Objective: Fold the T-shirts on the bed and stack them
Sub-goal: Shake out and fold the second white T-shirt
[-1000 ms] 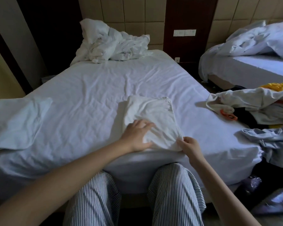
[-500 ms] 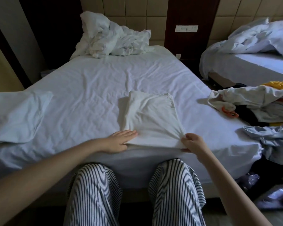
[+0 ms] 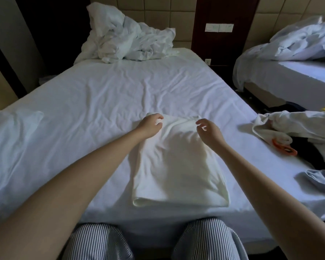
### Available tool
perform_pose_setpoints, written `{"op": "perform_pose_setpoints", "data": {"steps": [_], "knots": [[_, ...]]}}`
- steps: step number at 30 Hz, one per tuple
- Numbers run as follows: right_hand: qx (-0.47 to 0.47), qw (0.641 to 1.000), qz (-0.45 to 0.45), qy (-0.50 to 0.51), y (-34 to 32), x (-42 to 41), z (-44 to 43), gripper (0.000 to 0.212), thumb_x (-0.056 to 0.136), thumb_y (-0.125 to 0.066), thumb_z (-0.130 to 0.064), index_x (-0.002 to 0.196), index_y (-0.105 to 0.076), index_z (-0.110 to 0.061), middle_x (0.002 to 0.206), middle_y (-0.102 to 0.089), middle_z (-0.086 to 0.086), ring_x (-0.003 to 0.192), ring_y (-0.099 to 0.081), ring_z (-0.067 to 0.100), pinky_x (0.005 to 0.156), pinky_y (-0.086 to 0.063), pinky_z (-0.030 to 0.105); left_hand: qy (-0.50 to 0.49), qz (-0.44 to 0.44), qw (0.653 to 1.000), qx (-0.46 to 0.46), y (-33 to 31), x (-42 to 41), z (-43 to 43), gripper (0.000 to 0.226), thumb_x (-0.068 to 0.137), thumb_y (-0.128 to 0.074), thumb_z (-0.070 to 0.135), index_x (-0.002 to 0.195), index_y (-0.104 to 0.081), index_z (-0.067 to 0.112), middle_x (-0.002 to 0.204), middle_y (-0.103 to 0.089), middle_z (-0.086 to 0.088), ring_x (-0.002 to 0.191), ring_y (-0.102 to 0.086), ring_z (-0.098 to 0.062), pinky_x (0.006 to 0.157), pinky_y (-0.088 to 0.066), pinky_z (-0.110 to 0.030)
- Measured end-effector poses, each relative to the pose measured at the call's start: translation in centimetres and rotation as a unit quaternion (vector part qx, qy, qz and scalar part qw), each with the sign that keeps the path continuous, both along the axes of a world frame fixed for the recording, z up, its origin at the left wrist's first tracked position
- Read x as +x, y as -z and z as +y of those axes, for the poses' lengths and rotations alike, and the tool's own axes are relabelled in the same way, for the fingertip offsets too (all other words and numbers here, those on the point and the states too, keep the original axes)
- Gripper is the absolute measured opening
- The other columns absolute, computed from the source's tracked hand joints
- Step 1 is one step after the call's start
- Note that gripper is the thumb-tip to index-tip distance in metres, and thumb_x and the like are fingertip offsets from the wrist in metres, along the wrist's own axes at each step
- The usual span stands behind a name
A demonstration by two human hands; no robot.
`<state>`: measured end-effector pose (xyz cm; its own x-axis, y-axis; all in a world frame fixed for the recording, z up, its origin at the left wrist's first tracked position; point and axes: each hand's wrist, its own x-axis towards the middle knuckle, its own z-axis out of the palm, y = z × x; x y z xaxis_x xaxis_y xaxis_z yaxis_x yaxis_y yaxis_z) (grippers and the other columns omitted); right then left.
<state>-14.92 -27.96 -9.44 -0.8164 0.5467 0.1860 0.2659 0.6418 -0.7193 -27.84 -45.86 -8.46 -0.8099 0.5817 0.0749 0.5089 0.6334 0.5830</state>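
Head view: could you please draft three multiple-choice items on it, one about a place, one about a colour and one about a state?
1. Where is the crumpled bedding?
A. at the far end of the bed
B. on the floor
C. on top of the shirt

2. What colour is the shirt?
A. yellow
B. white
C. black

3. How does the shirt lie?
A. spread out flat
B. balled up
C. folded into an oblong

Key: 1 A, it is heaped at the far end by the wall; 2 B, its cloth is plainly white; 3 C, its near edge shows a doubled fold.
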Motion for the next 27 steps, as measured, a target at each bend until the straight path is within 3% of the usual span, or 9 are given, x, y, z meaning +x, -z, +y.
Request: {"op": "perform_pose_setpoints", "data": {"steps": [3, 6, 9, 11, 16, 20, 23, 25, 27], "knots": [[0.037, 0.999, -0.03, 0.01, 1.1, -3.2, 1.8, 0.033, 0.092, -0.045, -0.012, 0.121, -0.06, -0.016, 0.128, -0.057, 0.008, 0.118, -0.051, 0.027, 0.095, -0.037, 0.031, -0.019, 0.038, 0.998, -0.035, 1.0, -2.7, 1.1, 0.045, 0.093, -0.052, 0.028, 0.133, -0.048, 0.007, 0.136, -0.051, -0.014, 0.129, -0.043, -0.028, 0.102, -0.031, -0.03], [0.033, 0.996, -0.07, 0.053, 2.2, -5.0, 3.4, 0.029, 0.092, -0.047, -0.016, 0.116, -0.063, -0.015, 0.125, -0.059, 0.01, 0.117, -0.051, 0.031, 0.097, -0.038, 0.034, -0.035, -0.009, 0.999, -0.001, 2.1, -4.8, 1.4, 0.06, 0.085, -0.054, 0.044, 0.13, -0.051, 0.005, 0.132, -0.054, -0.013, 0.125, -0.047, -0.027, 0.102, -0.035, -0.031], [0.006, 0.995, -0.065, 0.081, 2.9, -6.1, 4.6, 0.024, 0.089, -0.051, -0.02, 0.108, -0.066, -0.016, 0.121, -0.06, 0.01, 0.116, -0.05, 0.031, 0.1, -0.036, 0.037, -0.047, -0.027, 0.998, 0.01, 3.5, -6.6, 1.5, 0.032, 0.08, -0.059, 0.046, 0.096, -0.064, 0.019, 0.116, -0.06, -0.009, 0.112, -0.054, -0.027, 0.095, -0.041, -0.034], [-0.004, 0.996, -0.035, 0.076, 2.9, -6.8, 5.1, 0.021, 0.09, -0.052, -0.021, 0.107, -0.065, -0.016, 0.118, -0.06, 0.009, 0.114, -0.051, 0.03, 0.099, -0.036, 0.038, -0.031, -0.024, 0.999, 0.014, 4.0, -7.2, 1.6, 0.024, 0.081, -0.057, 0.043, 0.077, -0.056, 0.019, 0.106, -0.058, -0.011, 0.104, -0.055, -0.03, 0.089, -0.041, -0.034], [-0.009, 0.996, 0.066, 0.066, 1.6, -8.8, 5.2, 0.015, 0.091, -0.051, -0.018, 0.1, -0.062, -0.012, 0.111, -0.061, 0.008, 0.105, -0.055, 0.026, 0.088, -0.04, 0.035, -0.06, 0.129, 0.981, 0.132, 4.5, -7.4, 1.4, 0.025, 0.085, -0.054, 0.02, 0.087, -0.061, -0.005, 0.092, -0.059, -0.024, 0.096, -0.053, -0.036, 0.079, -0.035, -0.032], [0.096, 0.987, -0.12, 0.044, 2.1, -9.3, 5.2, 0.028, 0.091, -0.048, -0.021, 0.115, -0.059, -0.014, 0.125, -0.056, 0.012, 0.118, -0.047, 0.031, 0.093, -0.035, 0.032, -0.09, 0.102, 0.99, -0.032, 4.4, -5.7, 1.9, 0.033, 0.092, -0.052, 0.024, 0.122, -0.055, 0.01, 0.128, -0.051, -0.012, 0.122, -0.041, -0.032, 0.095, -0.032, -0.035], [0.174, 0.982, -0.056, 0.053, -0.5, -7.8, 2.8, 0.036, 0.096, -0.042, -0.023, 0.128, -0.052, -0.01, 0.136, -0.049, 0.012, 0.125, -0.043, 0.032, 0.102, -0.028, 0.035, -0.053, 0.206, 0.977, 0.003, 2.0, -2.8, 1.8, 0.045, 0.091, -0.041, 0.033, 0.129, -0.053, 0.012, 0.133, -0.053, -0.007, 0.127, -0.041, -0.029, 0.098, -0.031, -0.036], [0.216, 0.976, -0.009, -0.024, -1.3, -5.7, -0.2, 0.033, 0.097, -0.042, -0.022, 0.123, -0.058, -0.009, 0.129, -0.056, 0.013, 0.119, -0.05, 0.032, 0.098, -0.033, 0.036, 0.005, 0.178, 0.982, -0.069, 1.6, -0.2, 1.8, 0.049, 0.096, -0.036, 0.043, 0.137, -0.046, 0.019, 0.144, -0.043, -0.005, 0.137, -0.03, -0.029, 0.108, -0.026, -0.04], [0.24, 0.962, -0.074, -0.106, 0.6, -3.2, -3.1, 0.034, 0.098, -0.036, -0.031, 0.12, -0.058, -0.017, 0.129, -0.056, 0.008, 0.12, -0.048, 0.033, 0.098, -0.033, 0.039, 0.025, 0.11, 0.976, -0.186, 3.3, 2.8, 1.7, 0.055, 0.097, -0.03, 0.053, 0.147, -0.026, 0.032, 0.157, -0.019, 0.0, 0.144, -0.011, -0.03, 0.115, -0.009, -0.049]]}}
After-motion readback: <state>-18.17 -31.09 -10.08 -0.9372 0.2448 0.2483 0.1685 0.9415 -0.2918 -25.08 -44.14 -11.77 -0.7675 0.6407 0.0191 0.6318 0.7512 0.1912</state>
